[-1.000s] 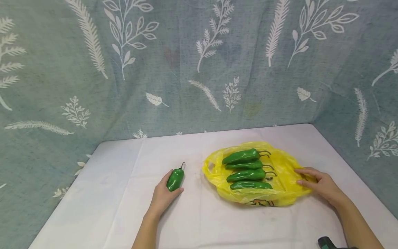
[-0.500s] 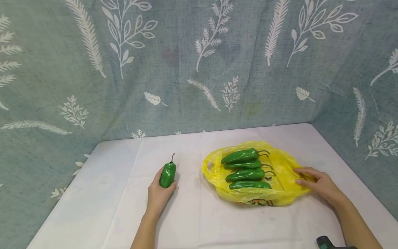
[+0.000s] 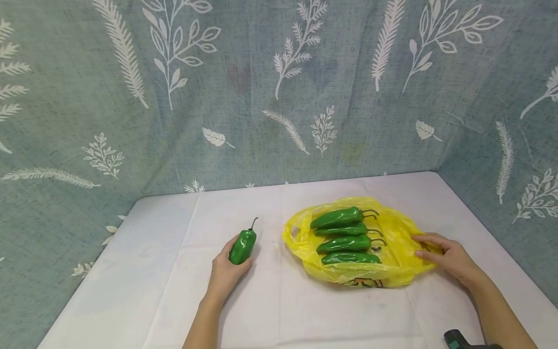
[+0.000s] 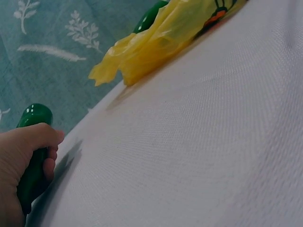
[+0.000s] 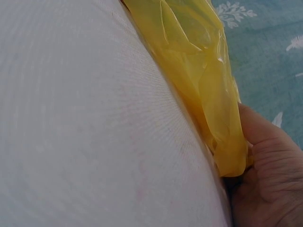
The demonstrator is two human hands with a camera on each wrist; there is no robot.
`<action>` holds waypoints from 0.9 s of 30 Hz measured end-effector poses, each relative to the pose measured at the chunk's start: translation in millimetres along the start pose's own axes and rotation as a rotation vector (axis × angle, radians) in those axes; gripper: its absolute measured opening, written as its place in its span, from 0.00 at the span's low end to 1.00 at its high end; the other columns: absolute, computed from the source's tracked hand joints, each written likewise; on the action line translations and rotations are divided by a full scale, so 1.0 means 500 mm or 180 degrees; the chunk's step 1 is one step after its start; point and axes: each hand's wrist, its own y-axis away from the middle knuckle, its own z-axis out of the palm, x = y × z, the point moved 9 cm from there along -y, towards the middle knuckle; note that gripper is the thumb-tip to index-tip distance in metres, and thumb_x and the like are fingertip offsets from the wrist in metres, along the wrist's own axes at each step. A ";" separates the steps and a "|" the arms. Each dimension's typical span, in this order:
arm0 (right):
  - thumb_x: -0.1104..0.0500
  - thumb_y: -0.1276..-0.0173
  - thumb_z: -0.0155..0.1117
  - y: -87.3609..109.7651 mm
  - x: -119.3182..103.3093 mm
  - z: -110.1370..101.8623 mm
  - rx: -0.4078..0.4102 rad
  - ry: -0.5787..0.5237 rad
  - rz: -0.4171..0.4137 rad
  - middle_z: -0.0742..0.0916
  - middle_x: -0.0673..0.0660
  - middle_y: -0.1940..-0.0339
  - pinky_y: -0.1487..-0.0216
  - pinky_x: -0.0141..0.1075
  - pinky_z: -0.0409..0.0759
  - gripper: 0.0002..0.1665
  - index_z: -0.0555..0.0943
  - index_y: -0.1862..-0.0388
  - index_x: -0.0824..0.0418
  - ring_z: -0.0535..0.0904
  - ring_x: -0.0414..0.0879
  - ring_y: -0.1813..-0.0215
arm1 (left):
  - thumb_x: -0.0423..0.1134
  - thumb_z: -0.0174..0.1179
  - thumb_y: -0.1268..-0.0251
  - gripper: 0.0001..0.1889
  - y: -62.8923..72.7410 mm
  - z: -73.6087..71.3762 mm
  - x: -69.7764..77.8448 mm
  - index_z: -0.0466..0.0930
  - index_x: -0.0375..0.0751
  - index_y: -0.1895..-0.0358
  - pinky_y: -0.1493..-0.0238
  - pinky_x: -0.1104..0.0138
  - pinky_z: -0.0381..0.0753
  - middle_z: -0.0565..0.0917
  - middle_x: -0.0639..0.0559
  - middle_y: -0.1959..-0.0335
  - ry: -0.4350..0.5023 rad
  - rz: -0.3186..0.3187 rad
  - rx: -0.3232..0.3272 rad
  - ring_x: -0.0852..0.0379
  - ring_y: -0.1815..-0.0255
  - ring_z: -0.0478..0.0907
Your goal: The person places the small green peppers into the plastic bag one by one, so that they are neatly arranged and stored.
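Note:
My left hand [image 3: 225, 272] grips a glossy green chili pepper [image 3: 243, 246] left of the bag, its stem pointing up and slightly right. In the left wrist view the fingers [image 4: 45, 135] curl round that pepper [image 4: 32, 177]. A crumpled yellow plastic bag [image 3: 398, 247] lies on the right half of the table. Several more green peppers [image 3: 344, 244] lie in a stacked row on it, stems to the right. My right hand [image 3: 455, 261] holds the bag's right edge between thumb and fingers; in the right wrist view the thumb lies against the yellow plastic [image 5: 222, 118].
A white cloth [image 3: 331, 320] covers the table. Grey-green leaf-patterned fabric [image 3: 244, 97] hangs behind and along the sides. A dark object [image 3: 455, 338] with a green patch shows at the bottom edge, near the right forearm.
The left hand has turned the pepper upright and to the left, then tilted it partly back to the right. It sits slightly farther left than at first. The right hand and bag stay put.

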 end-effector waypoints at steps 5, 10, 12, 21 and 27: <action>0.48 0.36 0.64 0.001 -0.003 -0.002 0.0006 -0.0001 -0.0007 0.67 0.73 0.33 0.35 0.66 0.53 0.36 0.70 0.36 0.70 0.54 0.71 0.31 | 0.38 0.69 0.49 0.37 0.000 0.007 0.008 0.66 0.45 0.32 0.47 0.46 0.75 0.74 0.38 0.38 0.0014 0.0100 -0.0088 0.41 0.43 0.74; 0.48 0.36 0.64 0.000 -0.006 -0.004 0.0013 0.0001 -0.0034 0.67 0.73 0.33 0.35 0.65 0.53 0.36 0.70 0.37 0.71 0.54 0.71 0.31 | 0.38 0.70 0.50 0.37 -0.005 0.013 0.013 0.66 0.51 0.32 0.43 0.46 0.73 0.73 0.42 0.36 0.0140 0.0047 -0.0192 0.42 0.39 0.71; 0.49 0.36 0.64 0.000 -0.004 -0.003 0.0012 -0.0005 -0.0035 0.68 0.73 0.33 0.35 0.65 0.53 0.36 0.70 0.37 0.71 0.55 0.70 0.31 | 0.38 0.70 0.50 0.37 -0.008 0.017 0.016 0.67 0.52 0.33 0.42 0.46 0.72 0.73 0.42 0.36 0.0164 0.0023 -0.0256 0.42 0.38 0.70; 0.48 0.36 0.65 0.000 0.005 0.001 -0.0014 0.0008 0.0066 0.66 0.74 0.32 0.35 0.67 0.51 0.37 0.70 0.36 0.69 0.53 0.72 0.31 | 0.38 0.71 0.53 0.37 -0.015 0.040 0.037 0.69 0.51 0.34 0.44 0.49 0.74 0.75 0.44 0.38 0.0175 0.0034 -0.0519 0.45 0.41 0.72; 0.49 0.36 0.65 -0.003 0.000 0.001 -0.0001 0.0011 0.0014 0.67 0.74 0.34 0.35 0.67 0.52 0.36 0.71 0.37 0.70 0.54 0.71 0.31 | 0.38 0.72 0.53 0.37 -0.024 0.050 0.052 0.70 0.53 0.34 0.42 0.49 0.73 0.75 0.46 0.38 0.0199 0.0108 -0.0587 0.45 0.39 0.71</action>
